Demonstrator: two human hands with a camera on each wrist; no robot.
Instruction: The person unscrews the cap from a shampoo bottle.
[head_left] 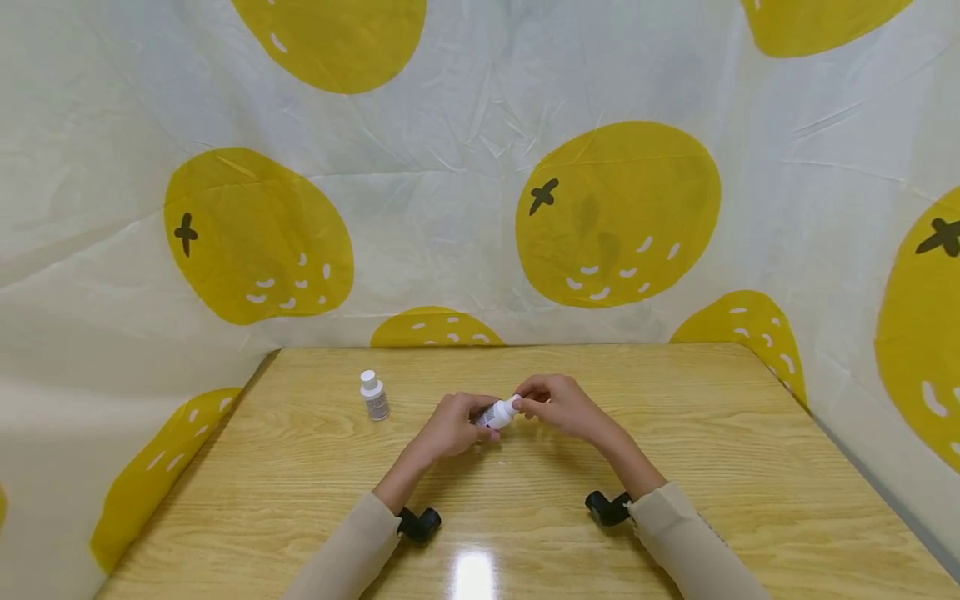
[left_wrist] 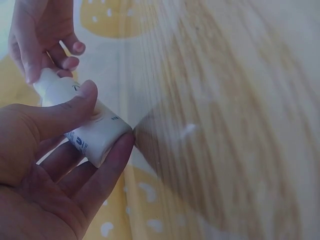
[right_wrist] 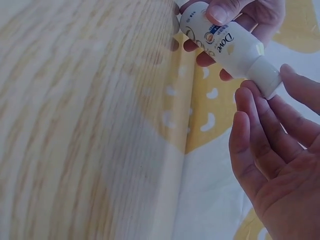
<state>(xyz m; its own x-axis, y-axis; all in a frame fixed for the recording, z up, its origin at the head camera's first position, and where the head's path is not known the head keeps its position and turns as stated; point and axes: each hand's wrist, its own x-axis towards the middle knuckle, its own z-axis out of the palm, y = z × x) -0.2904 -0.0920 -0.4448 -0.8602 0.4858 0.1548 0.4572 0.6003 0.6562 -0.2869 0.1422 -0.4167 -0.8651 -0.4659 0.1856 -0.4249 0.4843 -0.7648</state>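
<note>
Gripping the small white bottle (head_left: 495,413) by its body, the left hand (head_left: 450,427) holds it above the table while the right hand's (head_left: 562,407) fingertips pinch its cap (right_wrist: 266,79), which looks still on; unscrewing seems barely begun.

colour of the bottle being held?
White bottle with blue and gold label print; clearest in the right wrist view.

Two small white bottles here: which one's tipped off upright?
The held bottle, tilted between left hand and right hand. The other bottle stands upright on the table.
</note>
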